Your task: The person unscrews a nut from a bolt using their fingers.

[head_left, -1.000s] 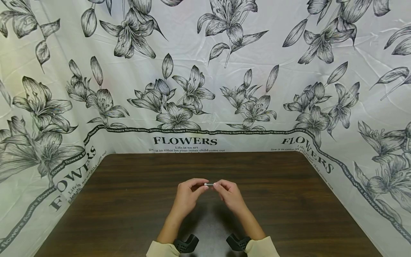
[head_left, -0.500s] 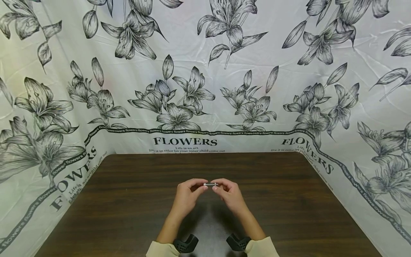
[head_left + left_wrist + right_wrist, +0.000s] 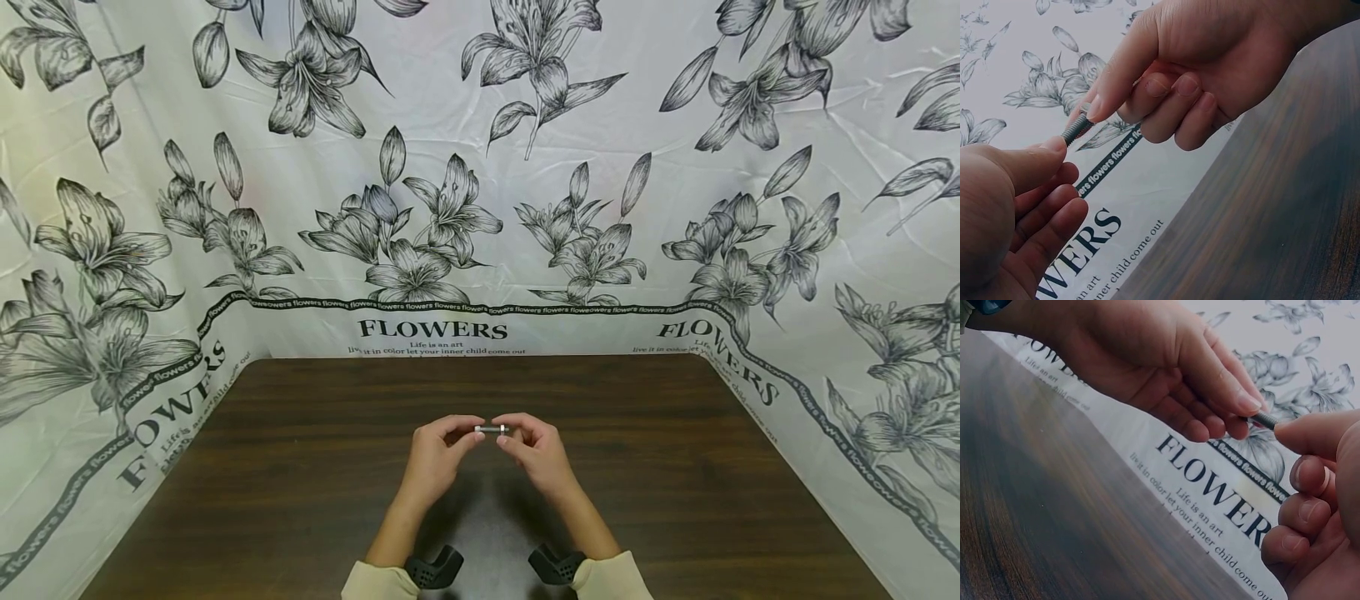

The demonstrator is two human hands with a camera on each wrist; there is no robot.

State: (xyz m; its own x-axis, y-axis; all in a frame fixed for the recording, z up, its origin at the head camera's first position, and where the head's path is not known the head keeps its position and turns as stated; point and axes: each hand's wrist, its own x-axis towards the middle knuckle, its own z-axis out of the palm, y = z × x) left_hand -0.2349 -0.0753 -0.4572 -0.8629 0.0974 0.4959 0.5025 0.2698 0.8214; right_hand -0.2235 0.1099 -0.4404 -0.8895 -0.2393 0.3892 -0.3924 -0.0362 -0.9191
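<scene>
A small metal bolt [image 3: 491,430] is held level between the two hands above the table, its threaded shank [image 3: 1075,132] bare in the middle. My left hand [image 3: 435,460] pinches the left end between thumb and forefinger, hiding part of it. At the other end, a nut [image 3: 502,430] sits around the bolt, and the thumb and forefinger of my right hand [image 3: 542,458] pinch there. In the right wrist view the bolt [image 3: 1264,419] shows only as a short grey piece between the fingertips. The other fingers of both hands are curled beneath.
A dark brown wooden table [image 3: 300,475] lies under the hands. White cloth [image 3: 450,250] printed with black flowers and lettering hangs behind it and along both sides. Black wrist devices [image 3: 437,568] sit on both forearms, beside pale sleeve cuffs.
The right thumb and forefinger have shifted slightly right and parted a little, so more of the bolt and the nut show. The left hand has stayed nearly still.
</scene>
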